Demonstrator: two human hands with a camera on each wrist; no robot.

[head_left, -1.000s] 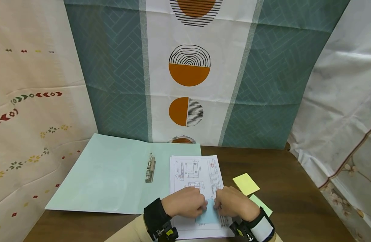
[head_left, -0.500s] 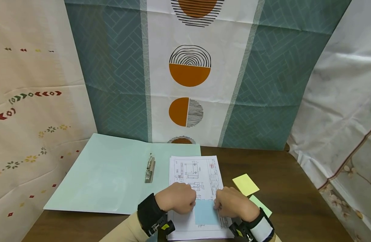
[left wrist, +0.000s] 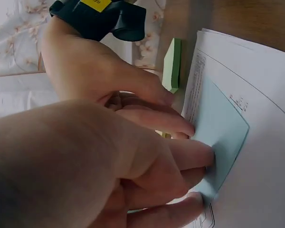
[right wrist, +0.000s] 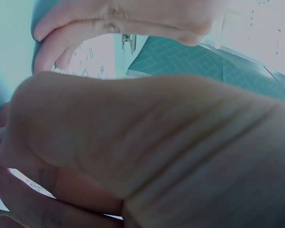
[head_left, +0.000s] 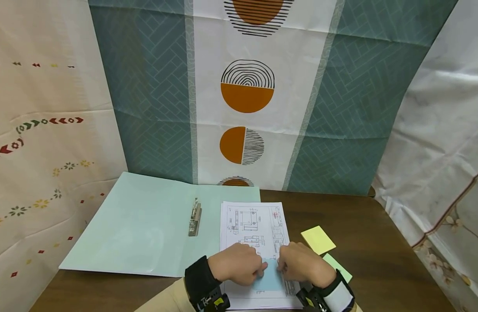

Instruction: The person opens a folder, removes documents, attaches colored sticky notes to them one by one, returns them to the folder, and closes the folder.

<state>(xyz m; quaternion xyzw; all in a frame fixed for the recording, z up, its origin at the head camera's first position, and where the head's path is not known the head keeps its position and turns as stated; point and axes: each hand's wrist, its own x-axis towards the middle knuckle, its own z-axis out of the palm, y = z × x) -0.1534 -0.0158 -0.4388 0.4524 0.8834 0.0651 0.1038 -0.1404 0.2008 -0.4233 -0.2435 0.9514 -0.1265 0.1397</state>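
A light blue sticky note (head_left: 269,282) lies on the lower part of a white sheet (head_left: 249,251) printed with technical drawings. My left hand (head_left: 236,263) rests its fingertips on the note from the left; in the left wrist view, a finger (left wrist: 197,154) touches the blue surface (left wrist: 230,124). My right hand (head_left: 301,263) has its fingertips at the note's right edge, fingers bent. Neither hand visibly pinches the note. In the right wrist view, the hand's back (right wrist: 95,123) hides much of the contact.
A pale green folder (head_left: 121,229) lies spread under the sheets, with a metal clip (head_left: 194,218) near its fold. Yellow sticky notes (head_left: 318,239) and a green sticky pad (head_left: 337,266) sit right of the sheets on the brown table (head_left: 383,251). Patterned cloths hang behind and beside it.
My left hand lifted off the note to the left, uncovering it, and has come back right onto it. The right hand stays at the note's right edge.
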